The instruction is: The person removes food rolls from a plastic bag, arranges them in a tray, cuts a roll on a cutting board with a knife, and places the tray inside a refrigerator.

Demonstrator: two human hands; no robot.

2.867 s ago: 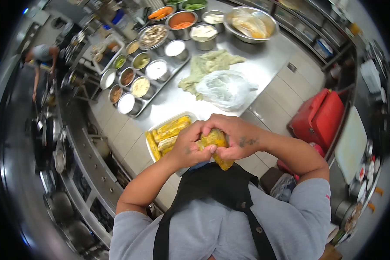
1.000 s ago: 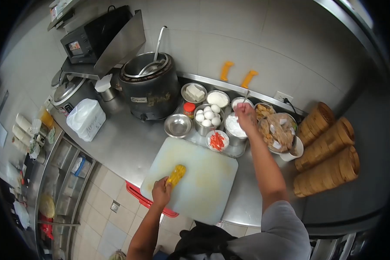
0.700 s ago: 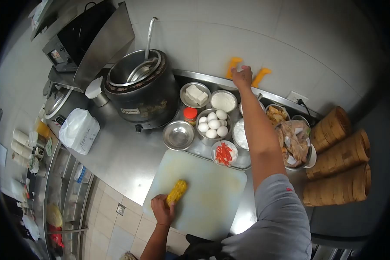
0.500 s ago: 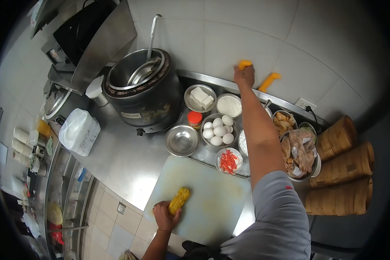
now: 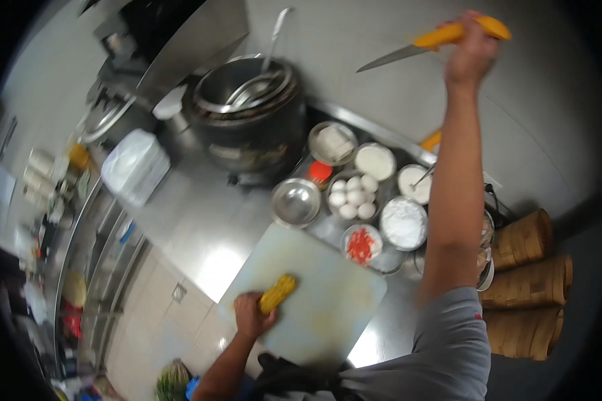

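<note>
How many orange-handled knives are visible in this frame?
2: one orange-handled steel knife raised in the right hand; a second orange handle on the wall, partly hidden behind that arm.

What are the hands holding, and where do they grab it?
The right hand grips a knife by its orange handle. The left hand holds one end of a corn cob.

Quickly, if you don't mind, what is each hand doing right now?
Left hand: closed on the corn cob, on the cutting board.
Right hand: closed on the knife, raised high.
</note>
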